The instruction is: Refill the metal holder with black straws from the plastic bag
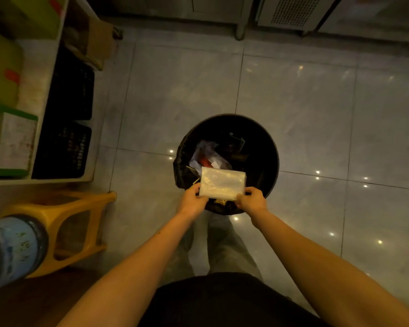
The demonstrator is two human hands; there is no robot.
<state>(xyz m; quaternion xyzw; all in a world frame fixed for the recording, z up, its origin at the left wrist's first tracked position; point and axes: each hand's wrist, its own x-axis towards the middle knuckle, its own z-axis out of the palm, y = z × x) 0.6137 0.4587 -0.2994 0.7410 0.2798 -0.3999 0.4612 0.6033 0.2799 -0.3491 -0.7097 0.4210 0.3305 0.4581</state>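
I hold a flat, clear plastic bag (222, 182) over the near rim of a round black trash bin (272, 147). My left hand (193, 200) pinches its lower left corner and my right hand (252, 200) pinches its lower right corner. The bag looks pale and folded, with no black straws visible in it. Neither the metal holder nor any straws are in view.
The bin is lined with a black bag and holds crumpled wrappers (208, 156). At left stand a shelf (45, 90) with black crates (66, 147) and boxes, a yellow plastic stool (80, 223) and a large water bottle (12, 251). Glossy tiled floor (316, 102) surrounds the bin.
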